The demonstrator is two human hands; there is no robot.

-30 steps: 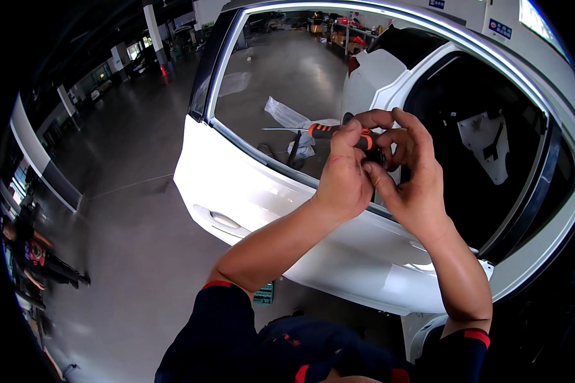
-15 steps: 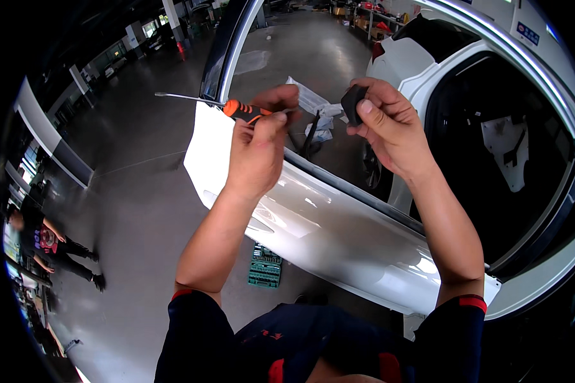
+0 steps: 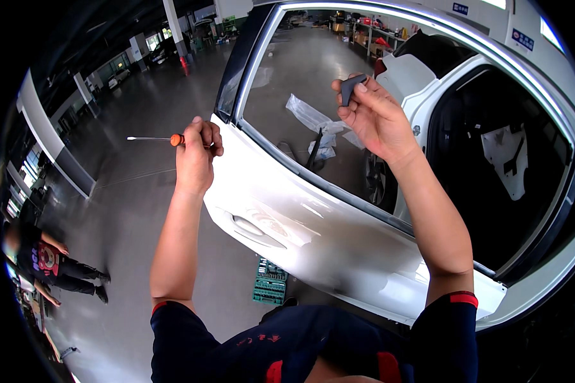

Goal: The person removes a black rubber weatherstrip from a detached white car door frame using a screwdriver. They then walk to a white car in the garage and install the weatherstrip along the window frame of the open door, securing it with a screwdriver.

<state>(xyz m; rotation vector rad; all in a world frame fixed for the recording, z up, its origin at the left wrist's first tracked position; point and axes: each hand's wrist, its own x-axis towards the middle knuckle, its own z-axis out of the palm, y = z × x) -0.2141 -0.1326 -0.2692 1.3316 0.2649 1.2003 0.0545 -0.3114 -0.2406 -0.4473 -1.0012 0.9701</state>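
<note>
My left hand (image 3: pixel 198 153) is closed around the orange-and-black handle of a screwdriver (image 3: pixel 176 139), its metal shaft pointing left. This hand is off the left end of a white car door (image 3: pixel 306 223). Up over the door's window opening, my right hand (image 3: pixel 377 118) pinches a small dark grey, bent trim piece (image 3: pixel 350 88) between thumb and fingers. The door handle (image 3: pixel 252 230) lies on the outer panel below my left hand. The door stands open from the white car body, and no glass is visible in its frame.
A green socket set case (image 3: pixel 270 281) lies open on the floor below the door. Clear plastic wrapping (image 3: pixel 310 115) and a dark strip (image 3: pixel 314 150) lie beyond it. Another person (image 3: pixel 51 258) stands at the far left. Shelves (image 3: pixel 380 38) with goods stand at the back.
My left hand has moved left, away from my right hand, with the screwdriver. My right hand has shifted slightly, turning the trim piece so its bent shape shows. The view has shifted a little.
</note>
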